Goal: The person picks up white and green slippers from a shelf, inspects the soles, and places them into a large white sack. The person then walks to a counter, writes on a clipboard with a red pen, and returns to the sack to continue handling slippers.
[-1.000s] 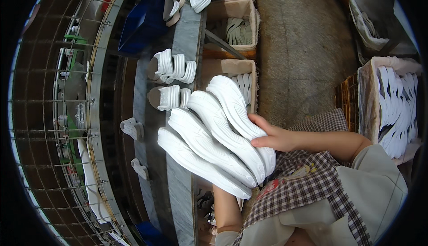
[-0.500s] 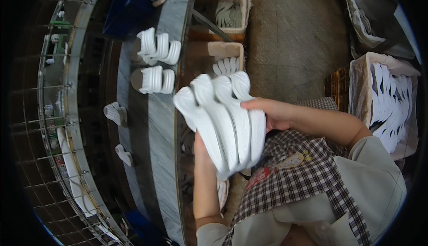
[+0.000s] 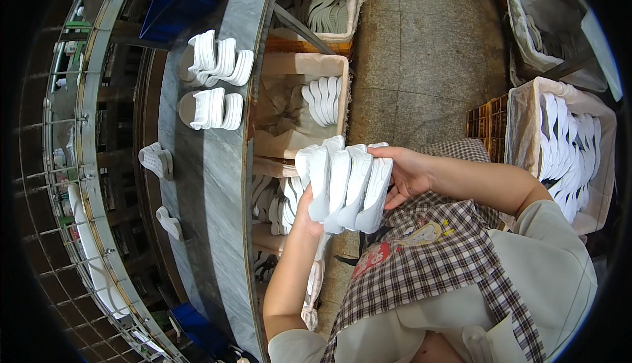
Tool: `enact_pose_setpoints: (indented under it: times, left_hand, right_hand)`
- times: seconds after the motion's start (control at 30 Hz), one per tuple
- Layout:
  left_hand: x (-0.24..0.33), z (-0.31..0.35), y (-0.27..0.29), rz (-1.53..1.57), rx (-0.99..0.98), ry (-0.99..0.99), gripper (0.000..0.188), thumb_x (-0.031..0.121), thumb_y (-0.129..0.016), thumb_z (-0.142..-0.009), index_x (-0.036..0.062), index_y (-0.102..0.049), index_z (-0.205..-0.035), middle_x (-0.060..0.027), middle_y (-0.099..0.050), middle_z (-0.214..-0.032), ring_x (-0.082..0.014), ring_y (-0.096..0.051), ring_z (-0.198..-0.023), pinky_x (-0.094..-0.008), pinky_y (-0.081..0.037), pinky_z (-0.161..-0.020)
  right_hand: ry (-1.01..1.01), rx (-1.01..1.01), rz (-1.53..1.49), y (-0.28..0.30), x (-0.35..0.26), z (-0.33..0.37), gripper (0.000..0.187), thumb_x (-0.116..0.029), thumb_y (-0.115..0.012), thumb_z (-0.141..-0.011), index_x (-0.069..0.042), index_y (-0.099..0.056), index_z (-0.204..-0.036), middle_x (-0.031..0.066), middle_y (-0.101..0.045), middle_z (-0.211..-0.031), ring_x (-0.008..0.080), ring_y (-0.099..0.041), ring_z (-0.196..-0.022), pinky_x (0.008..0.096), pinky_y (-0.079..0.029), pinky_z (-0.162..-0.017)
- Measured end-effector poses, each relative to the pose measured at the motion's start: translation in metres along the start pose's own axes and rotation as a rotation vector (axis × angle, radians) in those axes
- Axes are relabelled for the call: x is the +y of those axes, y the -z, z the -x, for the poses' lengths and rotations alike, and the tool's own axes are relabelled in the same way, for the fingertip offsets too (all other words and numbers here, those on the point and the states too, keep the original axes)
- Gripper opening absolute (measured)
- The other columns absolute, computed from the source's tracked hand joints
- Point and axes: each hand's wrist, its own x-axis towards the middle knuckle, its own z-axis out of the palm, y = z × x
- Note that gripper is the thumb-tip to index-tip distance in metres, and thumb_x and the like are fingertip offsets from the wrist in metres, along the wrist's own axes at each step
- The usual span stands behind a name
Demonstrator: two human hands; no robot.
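A row of several white shoe soles [image 3: 340, 180], pressed side by side, is held between my two hands in front of my checked apron [image 3: 421, 251]. My left hand [image 3: 307, 216] is closed round the row's left side, its fingers partly hidden behind the soles. On the other side, my right hand [image 3: 407, 171] grips with the thumb on top at the far end and the fingers against the outermost sole. The near ends of the soles are greyish and point toward me. Below the soles stands a lined crate [image 3: 263, 142] with more white soles inside.
Along the left runs a grey marble-patterned bench [image 3: 204, 192] bearing stacked white soles [image 3: 222, 60], with small soles [image 3: 157, 160] at its far-left edge. Beyond it is a wire mesh guard [image 3: 66, 231]. A full lined basket [image 3: 517, 119] stands at right; a blue bin [image 3: 172, 4] sits far left.
The row of soles has tipped so that it looks shorter, and it sits closer together. Both hands still hold it. The bench appears shifted left as the view moved.
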Motion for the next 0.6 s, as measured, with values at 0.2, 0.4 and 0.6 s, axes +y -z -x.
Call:
enact_pose_setpoints:
  times: [0.2,0.4,0.6]
  left_hand:
    - [-0.002,-0.002,-0.003,-0.035,-0.016,0.017,0.049,0.037,-0.043,-0.095,0.0015,-0.047,-0.129,-0.0161,-0.055,-0.125,-0.0285,-0.057,-0.111,-0.0405,-0.047,-0.094]
    - [-0.004,-0.002,-0.007,-0.032,0.009,0.011,0.051,0.041,-0.043,-0.095,0.0023,-0.048,-0.128,-0.0171,-0.054,-0.126,-0.0292,-0.057,-0.111,-0.0404,-0.048,-0.094]
    - [-0.001,0.000,-0.011,-0.090,0.053,-0.037,0.049,0.038,-0.043,-0.096,0.0001,-0.048,-0.127,-0.0145,-0.057,-0.121,-0.0263,-0.058,-0.108,-0.0385,-0.049,-0.092]
  right_hand:
    - [-0.014,-0.012,-0.011,0.002,0.002,-0.001,0.074,-0.067,-0.039,-0.084,-0.009,-0.046,-0.130,0.0240,-0.050,-0.120,0.0411,-0.058,-0.097,0.0486,-0.054,-0.078]
    - [-0.005,-0.008,-0.014,0.003,0.002,0.000,0.073,-0.066,-0.039,-0.084,-0.009,-0.046,-0.130,0.0238,-0.051,-0.119,0.0402,-0.058,-0.098,0.0484,-0.053,-0.079]
    - [0.041,-0.077,0.057,-0.002,-0.008,0.009,0.069,-0.058,-0.038,-0.088,-0.009,-0.036,-0.137,0.0263,-0.041,-0.131,0.0381,-0.044,-0.121,0.0525,-0.048,-0.087]
